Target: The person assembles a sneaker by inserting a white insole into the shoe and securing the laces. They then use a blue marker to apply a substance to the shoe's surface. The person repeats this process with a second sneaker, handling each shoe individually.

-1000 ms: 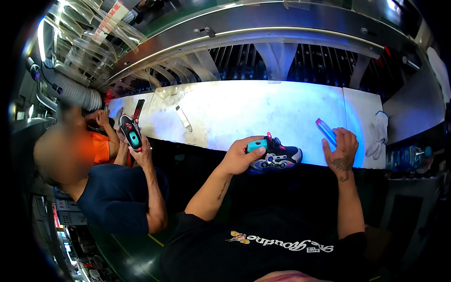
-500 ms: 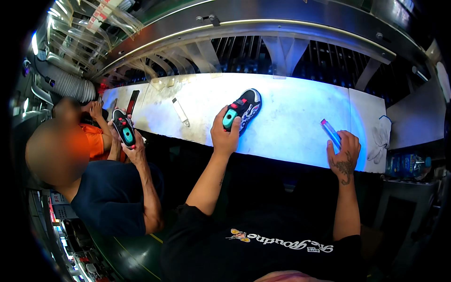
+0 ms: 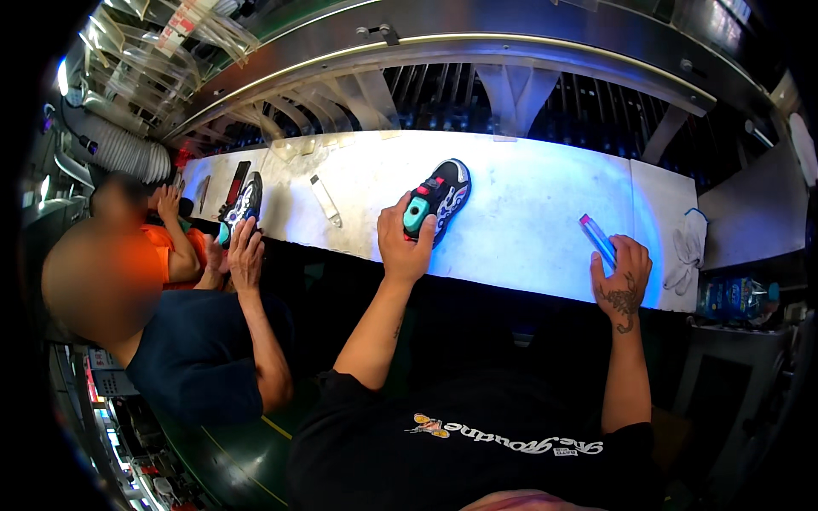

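Right grip (image 3: 624,285) pinches the near end of a slim, pink-tipped tool (image 3: 599,240). Left grip (image 3: 404,247) is clasped round the heel of a dark sneaker (image 3: 445,194), toe pointing away, over the desk (image 3: 528,204); desk contact unclear. Beyond hang clear strips (image 3: 518,102).

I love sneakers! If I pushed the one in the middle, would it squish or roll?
That black sneaker may feel stiff and heavyish, since a solid-looking teal block fills its opening. Its long shape suggests sliding more than rolling.
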Motion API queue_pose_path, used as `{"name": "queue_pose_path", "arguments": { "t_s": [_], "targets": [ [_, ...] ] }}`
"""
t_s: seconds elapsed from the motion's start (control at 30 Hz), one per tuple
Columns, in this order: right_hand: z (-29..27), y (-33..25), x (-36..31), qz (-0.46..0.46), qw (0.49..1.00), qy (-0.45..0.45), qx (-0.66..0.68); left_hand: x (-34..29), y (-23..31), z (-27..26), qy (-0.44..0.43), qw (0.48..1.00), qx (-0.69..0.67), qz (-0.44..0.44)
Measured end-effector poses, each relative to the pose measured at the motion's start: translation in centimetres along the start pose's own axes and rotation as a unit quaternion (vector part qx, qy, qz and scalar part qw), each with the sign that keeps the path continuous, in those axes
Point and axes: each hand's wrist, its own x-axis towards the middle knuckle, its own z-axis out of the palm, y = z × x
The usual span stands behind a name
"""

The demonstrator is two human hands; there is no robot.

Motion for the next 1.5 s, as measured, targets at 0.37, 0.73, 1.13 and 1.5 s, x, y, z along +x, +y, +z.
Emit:
{"name": "queue_pose_path", "arguments": {
  "t_s": [0.37, 0.73, 1.13, 1.5],
  "targets": [
    [-0.1, -0.1, 0.0, -0.003, 1.0, 0.004, 0.01, 0.0, 0.0, 0.4, 0.018, 1.0, -0.008, -0.017],
    [-0.3, -0.1, 0.1, 0.002, 1.0, -0.001, 0.02, -0.3, 4.1, -2.3, -0.12, 0.964, -0.113, -0.21],
    [-0.2, 0.0, 0.0, 0.004, 1.0, -0.003, 0.009, -1.1, 5.7, -2.8, -0.231, 0.932, -0.208, -0.186],
    [0.0, 0.0, 0.0, -0.005, 1.0, 0.006, 0.019, -1.4, 4.3, -1.6, -0.105, 0.96, -0.217, -0.142]
  ]
}}
